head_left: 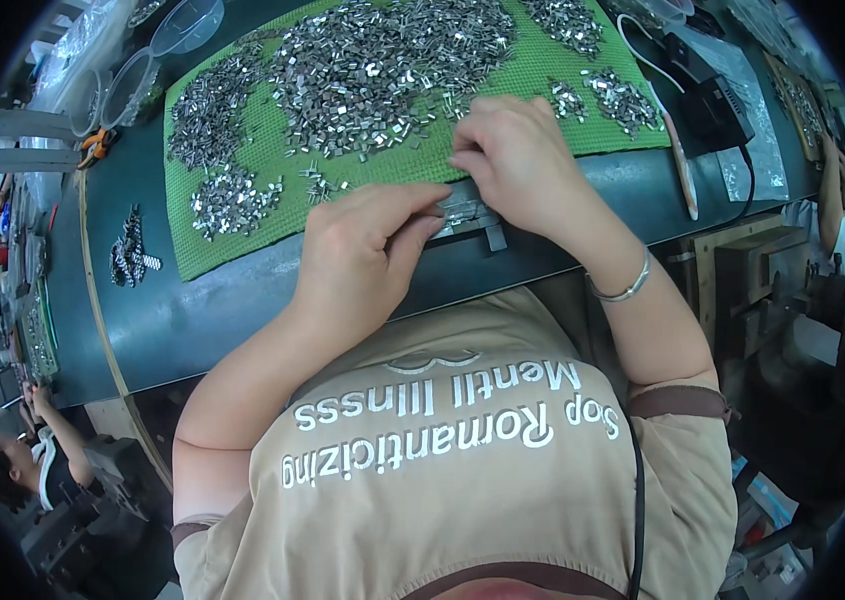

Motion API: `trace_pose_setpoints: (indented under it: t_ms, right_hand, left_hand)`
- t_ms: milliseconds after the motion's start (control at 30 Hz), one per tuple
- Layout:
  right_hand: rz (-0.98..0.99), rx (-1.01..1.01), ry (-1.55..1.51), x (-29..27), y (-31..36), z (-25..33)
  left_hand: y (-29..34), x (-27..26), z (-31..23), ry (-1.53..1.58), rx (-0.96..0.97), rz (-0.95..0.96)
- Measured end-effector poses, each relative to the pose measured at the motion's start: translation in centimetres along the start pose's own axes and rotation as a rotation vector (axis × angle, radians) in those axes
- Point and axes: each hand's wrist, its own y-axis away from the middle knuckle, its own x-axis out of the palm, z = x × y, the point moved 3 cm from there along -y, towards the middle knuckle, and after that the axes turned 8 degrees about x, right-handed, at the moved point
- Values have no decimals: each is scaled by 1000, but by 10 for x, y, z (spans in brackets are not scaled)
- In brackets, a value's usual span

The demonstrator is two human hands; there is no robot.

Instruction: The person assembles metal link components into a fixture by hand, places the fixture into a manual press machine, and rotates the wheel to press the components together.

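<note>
My left hand (pixel 351 252) is at the left end of a small metal jig (pixel 465 214) by the table's near edge, thumb and forefinger closed in a pinch. What lies between those fingertips is too small to make out. Just above the jig's right part, my right hand (pixel 521 158) has its fingers curled together, their tips hidden or too small to read. Beyond both hands, a green mat (pixel 253 150) bears a large heap of small shiny metal pieces (pixel 383 65). A few loose pieces (pixel 320 186) lie close to my left hand.
Smaller piles of metal pieces (pixel 233 200) surround the heap. A linked metal chain (pixel 130 250) rests left of the mat. Clear plastic cups (pixel 130 88) and orange-handled pliers (pixel 95 148) stand farther left. A black power adapter (pixel 718 115) and a pale pen-like tool (pixel 685 180) lie right. Other people work at both sides.
</note>
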Motion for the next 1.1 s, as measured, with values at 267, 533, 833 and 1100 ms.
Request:
trace_pose_setpoints:
  t_ms: [267, 533, 833, 1100]
  right_hand:
    - [8, -183, 56, -6, 1, -11]
    - [157, -269, 45, -13, -14, -13]
    - [-29, -165, -535, -14, 34, 17]
    - [75, -215, -369, -11, 33, 26]
  left_hand:
    - [1, 4, -9, -253, 286, 0]
    - [-12, 6, -28, -435, 214, 380]
    - [30, -4, -3, -492, 391, 263]
    - [26, -16, 3, 19, 32, 110]
